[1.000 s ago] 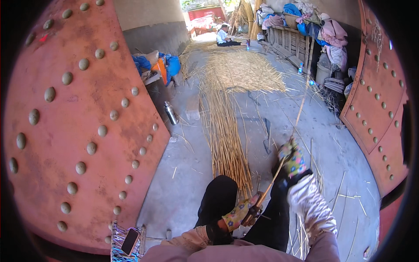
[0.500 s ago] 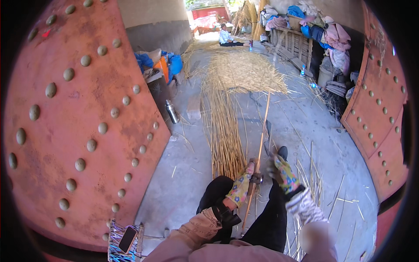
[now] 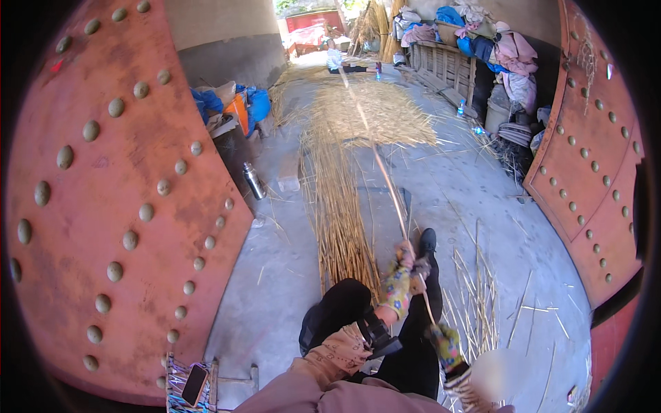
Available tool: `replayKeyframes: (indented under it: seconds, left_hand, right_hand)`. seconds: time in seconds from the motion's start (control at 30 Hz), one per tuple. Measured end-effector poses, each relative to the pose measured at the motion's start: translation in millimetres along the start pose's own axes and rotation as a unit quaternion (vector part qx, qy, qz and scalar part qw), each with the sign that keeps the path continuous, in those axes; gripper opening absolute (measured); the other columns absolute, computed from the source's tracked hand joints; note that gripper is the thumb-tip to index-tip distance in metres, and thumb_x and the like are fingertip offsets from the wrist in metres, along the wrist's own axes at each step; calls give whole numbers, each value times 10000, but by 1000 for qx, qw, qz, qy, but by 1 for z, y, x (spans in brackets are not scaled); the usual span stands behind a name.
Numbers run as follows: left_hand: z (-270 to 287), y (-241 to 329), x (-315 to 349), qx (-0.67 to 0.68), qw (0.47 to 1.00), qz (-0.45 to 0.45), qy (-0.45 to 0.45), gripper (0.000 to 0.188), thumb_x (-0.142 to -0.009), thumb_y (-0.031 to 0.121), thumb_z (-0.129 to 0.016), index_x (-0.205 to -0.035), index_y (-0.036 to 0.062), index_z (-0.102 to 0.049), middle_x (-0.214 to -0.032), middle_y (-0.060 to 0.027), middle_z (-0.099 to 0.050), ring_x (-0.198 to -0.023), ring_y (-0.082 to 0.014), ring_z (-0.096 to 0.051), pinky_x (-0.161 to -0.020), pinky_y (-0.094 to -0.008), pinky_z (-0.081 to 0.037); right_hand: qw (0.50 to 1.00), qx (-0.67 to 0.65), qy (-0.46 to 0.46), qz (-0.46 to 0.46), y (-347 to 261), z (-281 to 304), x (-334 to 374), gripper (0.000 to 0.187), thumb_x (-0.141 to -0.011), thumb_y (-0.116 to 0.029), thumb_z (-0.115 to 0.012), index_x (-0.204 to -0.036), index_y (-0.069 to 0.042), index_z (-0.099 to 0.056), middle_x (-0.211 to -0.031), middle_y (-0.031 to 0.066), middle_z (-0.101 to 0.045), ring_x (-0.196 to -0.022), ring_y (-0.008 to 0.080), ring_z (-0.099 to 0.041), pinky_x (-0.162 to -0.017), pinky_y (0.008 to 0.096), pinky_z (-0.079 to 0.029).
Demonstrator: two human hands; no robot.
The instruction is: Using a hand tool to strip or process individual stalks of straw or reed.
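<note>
Left hand (image 3: 401,274) forward, fingers closed; right hand (image 3: 444,342) lower, nearer body, fingers closed

Bright daylight floods in from the far doorway (image 3: 313,27); fisheye bending and black corners frame a sharp centre.

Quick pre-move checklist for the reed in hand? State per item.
1. Left hand grips the reed near its lower part: ok.
2. Right hand on the reed's lower end: ok, though whether the grip is firm: cannot tell.
3. Reed in one piece along its length, tip reaching toward the far straw pile: ok.
4. Reed separate from the bundle lying on the floor: ok, it is raised above it.
5. Loose stalks scattered by the right leg, under the hands: not ok, clutter.
6. Bottle by the red door stands away from the reed: ok.
</note>
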State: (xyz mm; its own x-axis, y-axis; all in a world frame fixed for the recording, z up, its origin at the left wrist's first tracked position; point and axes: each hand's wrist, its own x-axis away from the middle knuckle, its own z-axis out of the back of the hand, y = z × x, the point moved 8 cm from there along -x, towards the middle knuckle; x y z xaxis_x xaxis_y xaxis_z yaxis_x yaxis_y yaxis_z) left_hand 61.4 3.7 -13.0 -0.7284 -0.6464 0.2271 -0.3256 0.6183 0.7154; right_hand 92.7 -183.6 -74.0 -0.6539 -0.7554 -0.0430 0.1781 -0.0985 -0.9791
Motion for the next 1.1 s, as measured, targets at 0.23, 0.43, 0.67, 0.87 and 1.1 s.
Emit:
replayKeyframes:
  seconds: [0.23, 0.43, 0.67, 0.87, 1.1]
  left_hand:
    - [36, 37, -38, 61, 991, -90, 72, 337, -822, 353, -490, -893, 28, -544, -763, -65, -581, -631, -186, -562, -505, -291, -469]
    - [-1, -41, -2, 46, 999, -11, -19, 394, -815, 412, -473, -897, 30, -518, -790, -89, -582, -675, -180, -579, -536, -276, -469]
    - [31, -59, -4, 81, 994, 75, -14, 330, -824, 392, -477, -906, 73, -485, -755, -57, -554, -675, -158, -563, -569, -266, -457]
    - [-14, -63, 5, 7, 999, 9, -47, 244, -817, 331, -526, -861, 95, -479, -761, 7, -491, -634, -91, -485, -565, -227, -412]
    - [-57, -138, 44, -65, 980, 119, -144, 345, -823, 361, -487, -979, 54, -480, -860, -49, -506, -731, -138, -484, -675, -257, -417]
  right_hand:
    - [960, 59, 166, -217, 237, 179, 200, 213, -758, -254, -541, -727, -52, -598, -597, 87, -557, -532, 183, -539, -482, 325, -405]
    - [914, 399, -5, -77, 64, 95, 69, 262, -726, -294, -547, -749, -36, -592, -621, 136, -576, -594, 260, -575, -516, 345, -422]
    - [999, 25, 13, -44, -21, -7, -24, 123, -775, -73, -544, -879, -41, -603, -587, 11, -532, -505, 58, -439, -453, 210, -339]
    - [971, 228, 38, -60, -17, 42, 0, 204, -723, -20, -516, -918, -34, -573, -664, 62, -585, -560, 106, -520, -480, 265, -389]
    - [923, 363, 82, -94, 42, 80, 44, 281, -646, -170, -581, -905, -62, -578, -794, 111, -586, -738, 239, -575, -628, 326, -452]
